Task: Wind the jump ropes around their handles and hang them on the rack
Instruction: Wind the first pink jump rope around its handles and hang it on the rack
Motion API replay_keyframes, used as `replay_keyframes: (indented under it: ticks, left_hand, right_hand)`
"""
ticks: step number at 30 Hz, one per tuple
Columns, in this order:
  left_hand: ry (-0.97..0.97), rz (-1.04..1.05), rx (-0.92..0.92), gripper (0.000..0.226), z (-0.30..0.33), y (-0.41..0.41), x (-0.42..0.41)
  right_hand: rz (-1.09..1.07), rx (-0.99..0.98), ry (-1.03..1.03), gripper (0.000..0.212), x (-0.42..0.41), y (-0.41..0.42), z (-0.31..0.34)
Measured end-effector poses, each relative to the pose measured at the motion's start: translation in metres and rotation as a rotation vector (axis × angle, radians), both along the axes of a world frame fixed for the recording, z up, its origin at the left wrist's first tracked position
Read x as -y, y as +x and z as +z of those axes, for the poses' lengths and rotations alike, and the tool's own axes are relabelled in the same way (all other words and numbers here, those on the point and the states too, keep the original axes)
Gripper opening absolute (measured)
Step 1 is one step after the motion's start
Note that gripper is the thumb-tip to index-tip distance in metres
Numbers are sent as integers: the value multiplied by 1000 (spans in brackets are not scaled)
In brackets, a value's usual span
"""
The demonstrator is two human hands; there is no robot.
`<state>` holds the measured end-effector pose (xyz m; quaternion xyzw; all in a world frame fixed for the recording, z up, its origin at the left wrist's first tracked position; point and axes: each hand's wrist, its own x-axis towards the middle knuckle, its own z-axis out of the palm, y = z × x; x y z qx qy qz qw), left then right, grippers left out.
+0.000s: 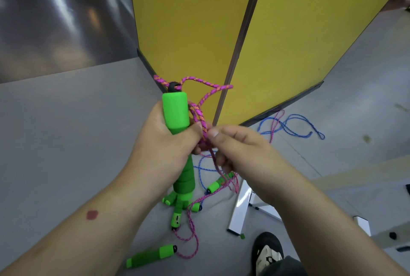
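My left hand (162,142) grips green foam handles (175,111) held upright, their lower ends (184,182) sticking out below my fist. A pink braided rope (199,89) loops from the black tip at the top and runs down the right side of the handles. My right hand (235,149) pinches that pink rope right beside the handles, thumb and fingers curled on it. The rope trails down to the floor.
On the grey floor lie more green handles (150,257) (218,185) with pink rope (190,231) and blue rope (290,126). Yellow partition panels (199,20) stand straight ahead. A white metal frame (240,207) and my shoe (268,253) sit at lower right.
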<state>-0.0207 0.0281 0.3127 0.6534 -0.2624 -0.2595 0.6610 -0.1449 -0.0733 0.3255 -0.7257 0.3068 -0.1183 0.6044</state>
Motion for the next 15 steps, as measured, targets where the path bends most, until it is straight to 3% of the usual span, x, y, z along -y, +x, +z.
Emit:
replay_keyframes:
  ticks: [4,8,11,15]
  left_hand:
    - [36,88,21,21,-2,10,-2]
    - [56,51,33,19,0,6,-4]
    - [60,-53,54,17,-1,-4,-4]
    - [74,-145,95,34,-5,-15,-1]
  right_hand:
    - [70,-95,-36,14,-3,-1,-2]
    - [-43,64,-53,13,0,0,0]
    - [-129,216,52,15,0,2,2]
    - [-174,315,79,15,-1,3,5]
